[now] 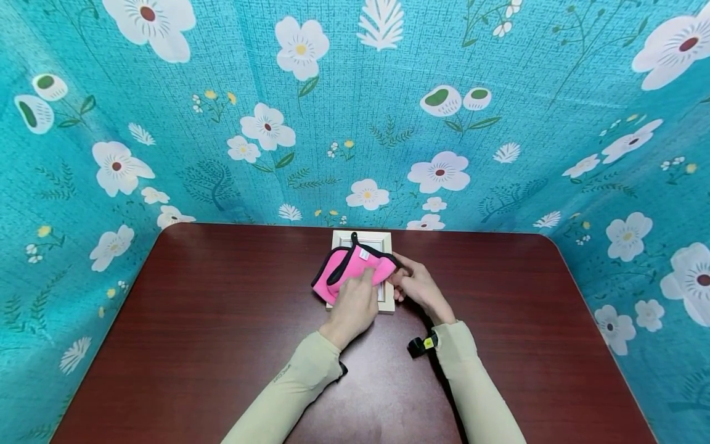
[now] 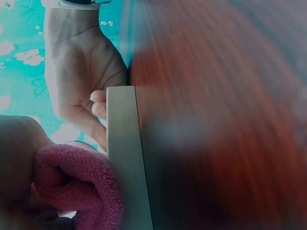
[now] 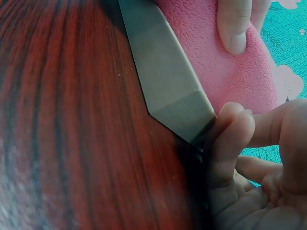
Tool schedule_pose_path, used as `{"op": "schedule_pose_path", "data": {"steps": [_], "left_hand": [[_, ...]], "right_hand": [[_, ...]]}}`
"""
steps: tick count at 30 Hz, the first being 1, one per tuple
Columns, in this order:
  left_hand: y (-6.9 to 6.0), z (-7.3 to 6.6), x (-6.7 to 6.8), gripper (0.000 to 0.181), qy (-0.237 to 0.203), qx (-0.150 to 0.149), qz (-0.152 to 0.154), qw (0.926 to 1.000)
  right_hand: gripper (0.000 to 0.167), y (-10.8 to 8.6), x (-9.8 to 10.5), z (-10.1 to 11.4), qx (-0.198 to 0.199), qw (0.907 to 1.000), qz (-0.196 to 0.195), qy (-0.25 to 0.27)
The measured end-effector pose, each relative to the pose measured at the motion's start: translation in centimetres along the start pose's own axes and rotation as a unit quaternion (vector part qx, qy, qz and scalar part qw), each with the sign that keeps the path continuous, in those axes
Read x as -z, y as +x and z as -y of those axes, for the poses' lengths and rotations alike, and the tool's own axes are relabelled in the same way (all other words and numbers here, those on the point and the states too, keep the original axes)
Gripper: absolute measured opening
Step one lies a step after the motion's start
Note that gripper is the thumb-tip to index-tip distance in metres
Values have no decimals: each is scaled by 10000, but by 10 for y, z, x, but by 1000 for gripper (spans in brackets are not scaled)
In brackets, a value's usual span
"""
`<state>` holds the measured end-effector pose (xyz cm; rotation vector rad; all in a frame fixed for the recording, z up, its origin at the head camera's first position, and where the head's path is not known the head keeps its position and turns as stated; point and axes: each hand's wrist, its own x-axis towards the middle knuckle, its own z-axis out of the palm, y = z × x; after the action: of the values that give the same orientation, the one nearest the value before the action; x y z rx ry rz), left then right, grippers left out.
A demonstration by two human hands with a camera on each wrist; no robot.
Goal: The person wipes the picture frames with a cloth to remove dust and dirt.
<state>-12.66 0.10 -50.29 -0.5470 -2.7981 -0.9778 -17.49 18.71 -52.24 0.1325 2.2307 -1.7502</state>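
A pink cloth (image 1: pixel 355 265) with black edging and a small white tag lies folded over a cream picture frame (image 1: pixel 387 306), which lies on the table. My left hand (image 1: pixel 352 308) grips the cloth, its index finger pointing forward onto it. In the left wrist view, the bunched fuzzy cloth (image 2: pixel 79 179) sits against the frame's side. At the frame's right edge, my right hand (image 1: pixel 418 285) holds on with curled fingers. The right wrist view puts its fingertips (image 3: pixel 242 127) at a corner of the frame (image 3: pixel 165 72). Cloth and hands hide much of the frame's face.
The dark red wooden table (image 1: pixel 222 320) has its back edge just behind the frame. A teal flowered curtain (image 1: pixel 344 111) stands behind and on both sides. A black wrist strap (image 1: pixel 418 346) with a yellow label sits at my right cuff.
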Motion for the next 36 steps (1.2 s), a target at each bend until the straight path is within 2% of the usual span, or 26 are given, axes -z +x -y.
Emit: {"op": "schedule_pose_path", "data": {"steps": [8, 12, 16, 23, 36], "left_hand": [[0, -5, -3, 32, -152, -67, -25, 9999], [0, -7, -3, 28, -147, -108, -95, 9998], [1, -6, -5, 32, -184, -114, -71, 9997], [3, -6, -6, 39, -275, 30, 67, 9996], [4, -9, -8, 42, -452, 179, 0, 9988]], "right_hand": [[70, -1, -1, -1, 54, 9999, 33, 150], [73, 0, 0, -2, 47, 9998, 71, 168], [74, 1, 0, -4, 17, 9999, 28, 141], [72, 1, -1, -3, -31, 10000, -87, 34], [65, 2, -1, -2, -93, 9999, -97, -25]]}}
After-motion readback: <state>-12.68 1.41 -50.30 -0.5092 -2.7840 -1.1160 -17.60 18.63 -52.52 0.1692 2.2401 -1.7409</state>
